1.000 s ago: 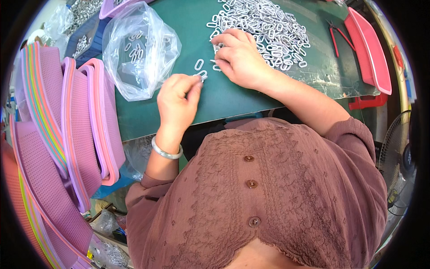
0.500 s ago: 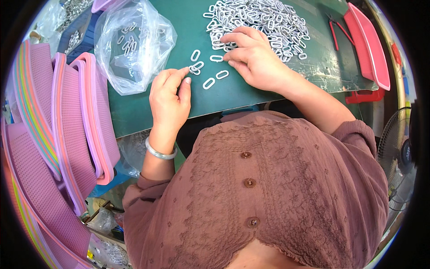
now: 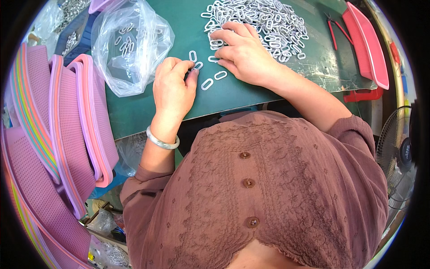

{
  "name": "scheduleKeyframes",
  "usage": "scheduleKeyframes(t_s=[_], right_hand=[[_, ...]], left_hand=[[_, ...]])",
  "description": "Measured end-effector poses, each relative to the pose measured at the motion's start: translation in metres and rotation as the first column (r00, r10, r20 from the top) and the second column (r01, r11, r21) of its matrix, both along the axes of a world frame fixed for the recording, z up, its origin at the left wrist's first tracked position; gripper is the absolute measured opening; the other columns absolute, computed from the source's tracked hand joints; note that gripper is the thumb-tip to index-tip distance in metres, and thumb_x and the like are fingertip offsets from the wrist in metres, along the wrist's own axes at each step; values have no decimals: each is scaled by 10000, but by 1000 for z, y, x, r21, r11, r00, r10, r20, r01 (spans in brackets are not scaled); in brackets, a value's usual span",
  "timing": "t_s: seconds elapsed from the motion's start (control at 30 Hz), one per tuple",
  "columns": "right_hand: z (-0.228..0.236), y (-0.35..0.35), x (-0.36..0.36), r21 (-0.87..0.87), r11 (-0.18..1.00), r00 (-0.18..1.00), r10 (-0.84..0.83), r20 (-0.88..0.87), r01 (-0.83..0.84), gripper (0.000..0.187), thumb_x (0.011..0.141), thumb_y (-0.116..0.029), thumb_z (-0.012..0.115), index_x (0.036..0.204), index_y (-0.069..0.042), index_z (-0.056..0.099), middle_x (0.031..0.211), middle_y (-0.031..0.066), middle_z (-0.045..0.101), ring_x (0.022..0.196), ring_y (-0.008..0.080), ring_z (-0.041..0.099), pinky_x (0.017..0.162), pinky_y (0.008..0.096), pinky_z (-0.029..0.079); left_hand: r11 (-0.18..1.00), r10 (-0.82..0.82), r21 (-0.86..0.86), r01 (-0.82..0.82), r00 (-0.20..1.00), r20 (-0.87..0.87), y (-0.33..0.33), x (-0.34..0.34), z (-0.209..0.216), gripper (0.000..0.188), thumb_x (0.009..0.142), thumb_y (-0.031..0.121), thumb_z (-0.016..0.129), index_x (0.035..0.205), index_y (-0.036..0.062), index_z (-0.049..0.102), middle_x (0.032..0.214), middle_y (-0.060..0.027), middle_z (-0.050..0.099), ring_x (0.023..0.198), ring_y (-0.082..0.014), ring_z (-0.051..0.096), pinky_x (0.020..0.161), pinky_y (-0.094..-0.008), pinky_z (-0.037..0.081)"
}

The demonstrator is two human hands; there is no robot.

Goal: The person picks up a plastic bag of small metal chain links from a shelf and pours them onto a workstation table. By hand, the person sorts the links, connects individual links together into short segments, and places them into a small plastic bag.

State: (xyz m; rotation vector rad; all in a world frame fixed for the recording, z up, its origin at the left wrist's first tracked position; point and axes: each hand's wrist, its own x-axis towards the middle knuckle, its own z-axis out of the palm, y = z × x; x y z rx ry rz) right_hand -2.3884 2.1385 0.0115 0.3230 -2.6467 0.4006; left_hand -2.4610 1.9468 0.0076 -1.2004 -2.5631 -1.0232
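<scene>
Small oval pale-grey links lie on a green tabletop (image 3: 210, 101). My left hand (image 3: 174, 87), with a bangle on its wrist, has thumb and index finger closed at a link (image 3: 198, 65) that they partly hide. Just beyond it lies another link (image 3: 193, 56). To the right, two loose links lie apart, one nearer me (image 3: 207, 84) and one farther (image 3: 220, 75). My right hand (image 3: 246, 56) rests at the near left edge of a large heap of links (image 3: 277, 29), fingers spread. Its thumb and index tip are beside one link (image 3: 212, 58), partly covered.
A clear plastic bag (image 3: 134, 67) with some links inside stands left of my left hand. Stacked pink-purple baskets (image 3: 71, 130) crowd the left side. Red-handled pliers (image 3: 332, 33) and a pink tray (image 3: 365, 45) are at the right; a fan (image 3: 396, 152) stands beyond the table's edge.
My left hand has shifted slightly forward and right, and its thumb and index finger have closed on a link from the overlapping group. My right hand stays by the heap, its fingers slightly farther left.
</scene>
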Motion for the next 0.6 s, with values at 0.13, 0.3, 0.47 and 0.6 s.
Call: scheduleKeyframes(t_s=[0.13,0.3,0.47,0.6], right_hand=[[-1,1,0,10,1000,1000,12,-3,-12,108,713,-154,666,779,-73,694,1133,55,570,1157,278,438,950,453,322],[-1,2,0,2,1000,1000,24,8,-24,89,733,-136,628,750,-68,682,1134,60,571,1158,286,434,951,452,321],[6,-2,3,35,999,999,-30,15,29,87,732,-133,620,744,-63,672,1147,77,566,1156,296,437,950,453,322],[5,0,2,7,1000,1000,0,-9,0,72,717,-120,641,746,-62,673,1150,91,562,1157,299,437,948,450,328]], left_hand=[[1000,-18,15,18,1000,-23,1,0,0,123,728,53,684,845,34,654,790,-85,567,756,-261,561,685,-343,448],[995,-98,12,98,995,-26,7,0,-1,150,702,70,695,842,44,649,834,-75,567,805,-274,552,708,-365,458],[997,-77,-4,77,996,-37,1,-2,6,304,706,60,696,1005,48,639,882,-105,582,842,-279,568,760,-342,456],[996,-83,-18,83,997,7,-12,-8,6,288,708,25,676,994,41,645,863,-101,573,834,-277,563,745,-344,452]])
